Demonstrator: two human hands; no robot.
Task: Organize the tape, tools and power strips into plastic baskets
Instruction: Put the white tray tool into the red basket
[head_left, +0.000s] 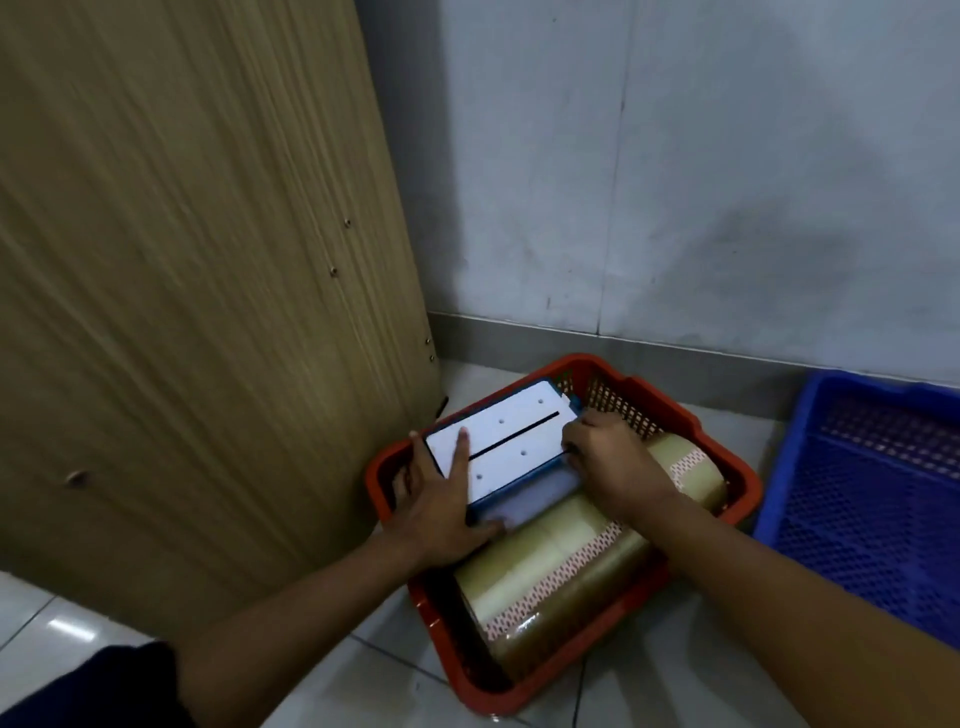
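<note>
Grey wall, tiled floor, wood panel (182, 260) filling the left of frame. Centre-bottom sits the red basket (748, 493) w/ clear tape rolls (566, 566) lying in it. Your left hand (441, 499) lies flat, fingers spread, on the white flat case (498, 436) at the basket's upper left; right hand (608, 457) pinches its right edge. Looks stiff, light; hold by the long edges. What's under it is hidden. Blue basket (872, 493) is cut off at right.

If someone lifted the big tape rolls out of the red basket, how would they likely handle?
The tape rolls are thick and tightly wound, so probably heavy for their size. They lie on their sides, so they would likely roll on the tiled floor. Their glossy surface may be slippery.
</note>
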